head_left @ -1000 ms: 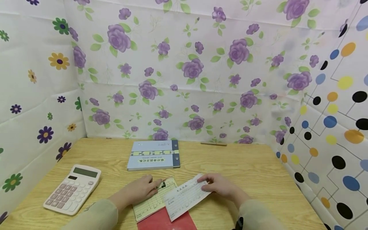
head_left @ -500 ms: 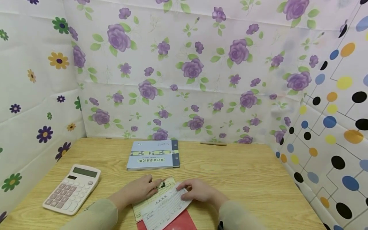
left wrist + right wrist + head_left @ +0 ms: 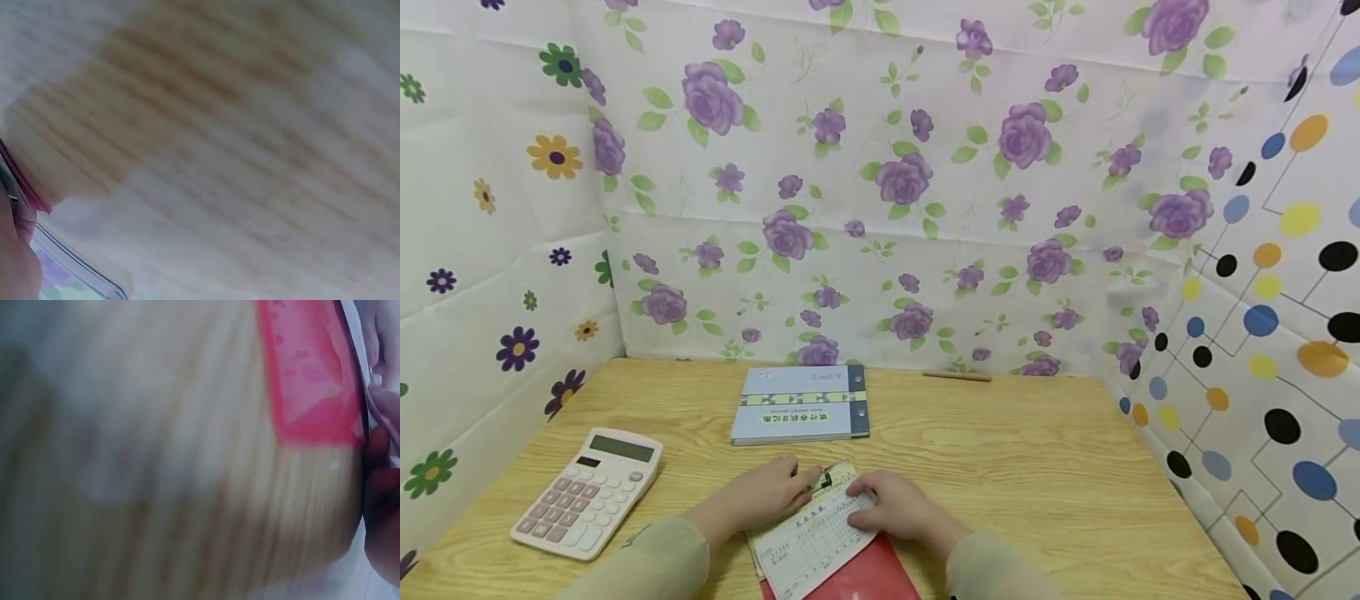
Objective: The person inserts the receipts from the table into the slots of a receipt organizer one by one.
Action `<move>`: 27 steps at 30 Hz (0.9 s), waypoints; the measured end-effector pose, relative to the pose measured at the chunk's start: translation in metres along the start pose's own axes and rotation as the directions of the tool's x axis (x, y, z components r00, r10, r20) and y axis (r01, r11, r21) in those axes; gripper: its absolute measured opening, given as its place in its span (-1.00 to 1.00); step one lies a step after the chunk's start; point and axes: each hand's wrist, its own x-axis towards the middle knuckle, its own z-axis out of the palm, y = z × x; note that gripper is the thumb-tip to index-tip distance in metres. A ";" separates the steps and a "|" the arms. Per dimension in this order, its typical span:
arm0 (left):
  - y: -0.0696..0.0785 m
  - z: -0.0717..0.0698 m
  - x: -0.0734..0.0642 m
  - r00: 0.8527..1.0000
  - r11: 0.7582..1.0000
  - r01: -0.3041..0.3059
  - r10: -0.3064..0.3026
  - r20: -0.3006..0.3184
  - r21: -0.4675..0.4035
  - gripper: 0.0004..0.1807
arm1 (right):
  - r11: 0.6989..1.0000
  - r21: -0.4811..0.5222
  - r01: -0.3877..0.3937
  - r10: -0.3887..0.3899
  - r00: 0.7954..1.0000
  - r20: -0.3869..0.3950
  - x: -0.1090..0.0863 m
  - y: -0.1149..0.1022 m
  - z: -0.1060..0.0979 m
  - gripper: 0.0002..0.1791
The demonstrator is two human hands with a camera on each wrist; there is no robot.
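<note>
A red clip folder (image 3: 876,573) lies at the table's front edge with yellowish gridded forms (image 3: 844,472) on it. At its upper end sits a small dark metal clip (image 3: 827,481). My left hand (image 3: 767,493) grips this clip, its thumb and forefinger at the metal. My right hand (image 3: 898,505) pinches a white printed form (image 3: 812,546) by its upper right corner. That form lies slantwise over the yellowish forms and covers most of them. In the right wrist view the folder's red corner (image 3: 315,394) shows beside the fingers (image 3: 378,447).
A white calculator with pinkish keys (image 3: 587,496) lies at the left. Behind the hands rests a blue account book (image 3: 801,421). A brown pen (image 3: 957,377) lies near the table's back edge. Flowered and dotted cloths (image 3: 880,250) enclose the wooden table (image 3: 1037,450).
My right hand has carried the white form leftward over the folder, up to the clip. The left hand stays at the clip.
</note>
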 end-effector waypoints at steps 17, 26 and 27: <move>0.006 -0.014 0.003 0.979 0.983 0.140 -0.119 0.165 -0.121 -0.55 | 0.985 -0.169 -0.028 0.022 0.999 -0.038 0.004 -0.010 0.006 -0.58; 0.011 -0.017 0.012 0.829 0.733 0.555 -0.448 0.334 -0.393 -0.43 | 0.981 -0.169 -0.096 0.088 0.995 -0.054 0.006 -0.017 0.006 -0.55; 0.010 -0.017 0.012 0.824 0.725 0.562 -0.450 0.344 -0.398 -0.43 | 0.982 -0.161 -0.101 0.094 0.994 -0.049 0.007 -0.016 0.006 -0.56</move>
